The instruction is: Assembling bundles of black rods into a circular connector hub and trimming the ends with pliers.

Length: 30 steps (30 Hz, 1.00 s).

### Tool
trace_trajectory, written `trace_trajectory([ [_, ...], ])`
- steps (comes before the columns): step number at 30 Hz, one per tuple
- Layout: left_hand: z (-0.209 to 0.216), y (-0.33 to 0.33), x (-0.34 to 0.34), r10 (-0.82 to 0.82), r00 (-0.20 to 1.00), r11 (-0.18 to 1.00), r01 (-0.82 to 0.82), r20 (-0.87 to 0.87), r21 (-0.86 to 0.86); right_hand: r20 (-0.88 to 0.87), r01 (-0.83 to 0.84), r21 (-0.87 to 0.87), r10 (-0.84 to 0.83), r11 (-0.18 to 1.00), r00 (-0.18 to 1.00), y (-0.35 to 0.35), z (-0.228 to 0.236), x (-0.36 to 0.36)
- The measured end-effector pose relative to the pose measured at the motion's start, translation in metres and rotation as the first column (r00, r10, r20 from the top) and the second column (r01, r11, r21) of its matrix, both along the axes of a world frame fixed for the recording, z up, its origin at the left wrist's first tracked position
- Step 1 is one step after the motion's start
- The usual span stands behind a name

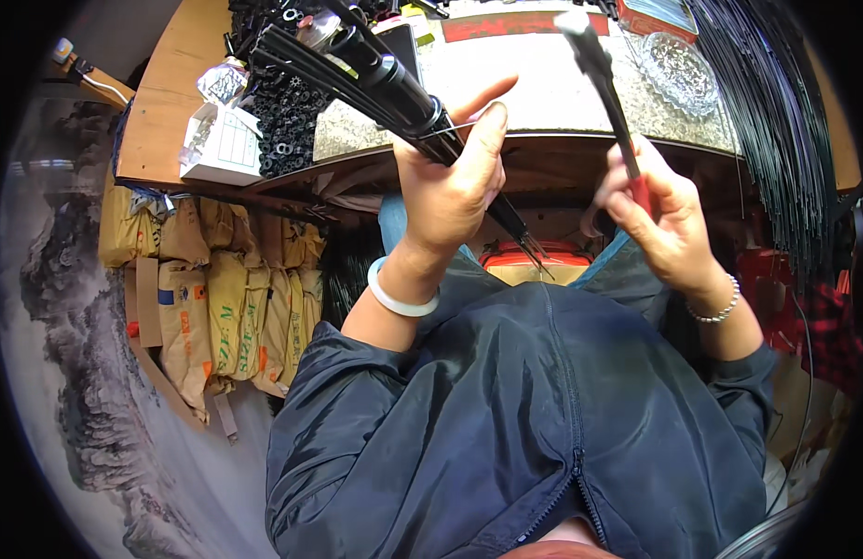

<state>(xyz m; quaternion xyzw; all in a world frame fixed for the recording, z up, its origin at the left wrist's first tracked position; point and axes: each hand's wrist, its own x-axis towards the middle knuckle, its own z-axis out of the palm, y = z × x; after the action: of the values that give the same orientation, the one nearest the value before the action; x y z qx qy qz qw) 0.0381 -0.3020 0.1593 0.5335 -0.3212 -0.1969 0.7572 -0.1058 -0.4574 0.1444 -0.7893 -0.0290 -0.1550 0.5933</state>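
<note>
My left hand [455, 182] is closed around a bundle of black rods [333, 82], which looks like a folded umbrella frame. A thick black cylinder [399, 91] sits among the rods, and their thin ends come out below my palm. Beside my raised thumb a thin wire crosses the bundle. Off to the right, my right hand [664, 214] grips a red-handled tool [620, 126] held upright. Its shaft is dark and its pale head is blurred, so its kind is unclear. The tool and the bundle are apart.
Small black parts [280, 112] are heaped on the table behind a white box [222, 140]. A pale work board [515, 84] lies ahead, with a clear glass dish [680, 74] at its right. Long black rods [785, 121] hang over the right edge. Yellowish sacks [231, 312] stand at left.
</note>
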Motion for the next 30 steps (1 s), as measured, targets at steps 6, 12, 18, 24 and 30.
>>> trace_trajectory([
  [6,-0.009,-0.006,-0.009,0.113,0.987,0.992,-0.105,0.116,-0.068,0.311,0.288,-0.019,-0.268,0.957,0.912,0.042,0.016,0.041],
  [12,-0.017,-0.014,-0.007,0.150,0.859,0.980,-0.065,0.490,-0.186,0.332,0.226,0.098,-0.246,0.969,0.911,0.052,0.020,0.052],
  [18,-0.006,-0.006,-0.014,0.071,0.931,0.996,-0.083,0.358,0.020,0.404,0.238,0.113,-0.263,0.965,0.876,0.046,0.022,0.055],
  [24,-0.005,-0.008,-0.008,0.141,0.860,0.990,-0.124,0.490,-0.067,0.339,0.186,0.109,-0.212,0.977,0.916,0.042,0.028,0.054],
  [30,0.012,0.010,0.006,0.064,0.996,0.995,-0.059,0.062,-0.078,-0.095,0.004,0.105,0.006,0.995,0.995,0.026,0.038,-0.006],
])
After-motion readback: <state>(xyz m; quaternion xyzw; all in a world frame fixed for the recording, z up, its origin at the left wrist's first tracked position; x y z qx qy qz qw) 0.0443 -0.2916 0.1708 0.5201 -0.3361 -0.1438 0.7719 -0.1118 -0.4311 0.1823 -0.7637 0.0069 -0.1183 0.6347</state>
